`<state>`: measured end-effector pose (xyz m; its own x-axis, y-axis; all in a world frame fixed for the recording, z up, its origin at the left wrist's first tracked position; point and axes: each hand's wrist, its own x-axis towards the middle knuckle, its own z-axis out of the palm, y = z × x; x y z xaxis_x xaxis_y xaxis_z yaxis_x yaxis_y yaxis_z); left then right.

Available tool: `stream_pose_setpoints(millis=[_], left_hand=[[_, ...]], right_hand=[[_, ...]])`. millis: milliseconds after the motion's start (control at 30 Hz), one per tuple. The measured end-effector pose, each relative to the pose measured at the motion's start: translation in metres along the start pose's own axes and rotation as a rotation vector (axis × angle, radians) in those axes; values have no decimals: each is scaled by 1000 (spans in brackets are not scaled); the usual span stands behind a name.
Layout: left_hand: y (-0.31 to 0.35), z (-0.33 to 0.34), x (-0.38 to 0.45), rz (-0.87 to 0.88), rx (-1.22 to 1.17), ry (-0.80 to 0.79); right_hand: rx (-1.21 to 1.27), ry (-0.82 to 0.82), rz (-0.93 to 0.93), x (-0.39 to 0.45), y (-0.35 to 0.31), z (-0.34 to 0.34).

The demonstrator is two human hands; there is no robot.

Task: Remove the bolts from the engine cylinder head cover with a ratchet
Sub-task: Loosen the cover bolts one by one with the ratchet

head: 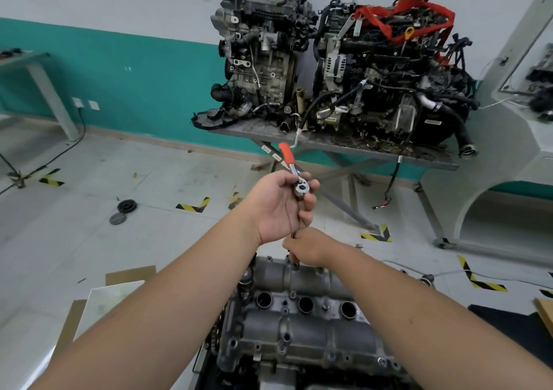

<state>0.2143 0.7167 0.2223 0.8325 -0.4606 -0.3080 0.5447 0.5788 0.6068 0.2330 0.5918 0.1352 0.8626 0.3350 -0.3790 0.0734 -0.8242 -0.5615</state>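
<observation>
The grey cylinder head cover lies low in the middle, with three round plug holes and several bolts along its edges. My left hand grips the chrome head of a ratchet, whose orange handle points up and away. A thin extension bar runs down from the ratchet head to the cover's far edge. My right hand pinches the lower end of that bar just above the cover. The socket and the bolt under it are hidden by my right hand.
Two dirty engines stand on a metal table ahead. A white cabinet is at the right. Cardboard sheets lie on the floor at the left, and two round black discs lie further out.
</observation>
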Motion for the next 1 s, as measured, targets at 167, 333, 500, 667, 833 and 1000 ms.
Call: stream_pose_setpoints(millis=[167,333,500,667,833,1000], left_hand=[[-5,-4,4,-45,3,-14],[-2,-9,5,-47,-22,-11],[-3,-8,5,-73,24,12],[-1,1,3,-101,197,68],[2,13,6,-152,403,157],[3,30,7,-111,994,209]], right_hand=[[-26,6,-1,6,8,12],[-8,34,20,9,13,15],[-19,24,33,8,12,17],[-52,5,51,8,7,17],[0,19,73,4,5,18],[117,19,98,0,4,20]])
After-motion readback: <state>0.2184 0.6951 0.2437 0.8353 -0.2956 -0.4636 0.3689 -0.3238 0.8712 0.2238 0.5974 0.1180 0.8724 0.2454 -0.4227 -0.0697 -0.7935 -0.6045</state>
